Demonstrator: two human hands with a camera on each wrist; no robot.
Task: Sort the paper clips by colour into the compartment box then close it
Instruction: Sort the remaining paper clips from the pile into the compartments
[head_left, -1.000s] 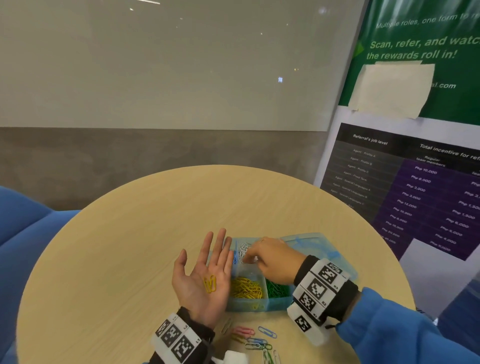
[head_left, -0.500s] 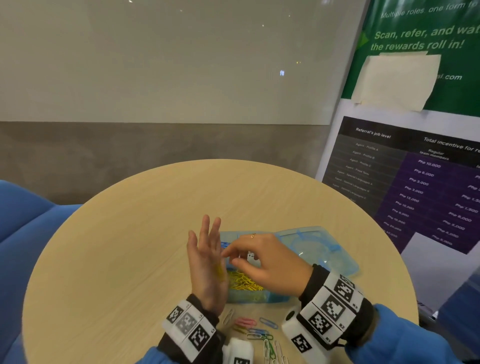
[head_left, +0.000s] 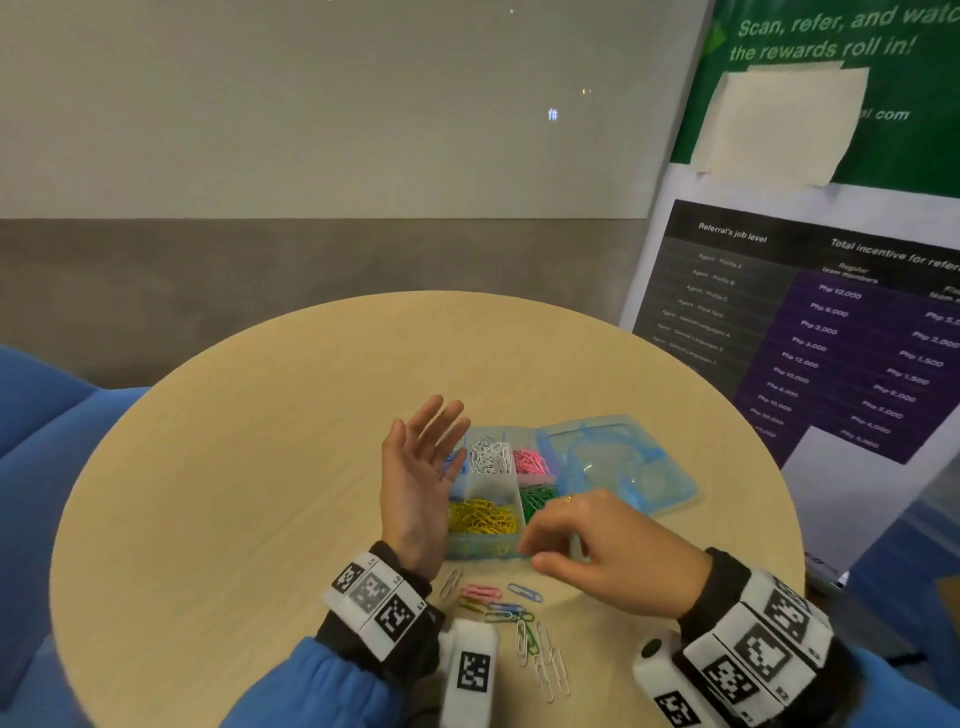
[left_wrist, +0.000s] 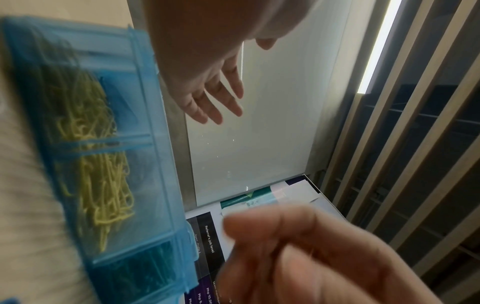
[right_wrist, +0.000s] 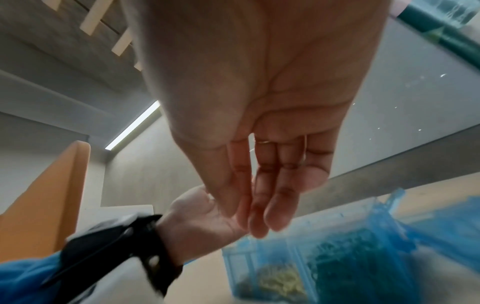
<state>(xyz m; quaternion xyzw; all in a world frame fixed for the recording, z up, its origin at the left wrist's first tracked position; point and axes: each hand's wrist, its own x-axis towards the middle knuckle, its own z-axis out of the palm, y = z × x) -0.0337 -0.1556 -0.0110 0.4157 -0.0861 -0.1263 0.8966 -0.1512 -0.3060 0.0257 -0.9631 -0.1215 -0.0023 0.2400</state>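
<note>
The left hand (head_left: 415, 483) was held spread, palm tilted toward the box (head_left: 485, 551), just beside its left wall. The right hand (head_left: 608, 556) was seen with fingers loosely curled, nothing pinched, at the box's near edge. Loose clips (head_left: 511, 613) lay scattered between both wrists.

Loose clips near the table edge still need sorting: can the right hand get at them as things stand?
Probably yes. The right hand hovers just beyond the loose clips, holding nothing, and nothing lies over them; the left hand is up beside the box, out of the way.
</note>
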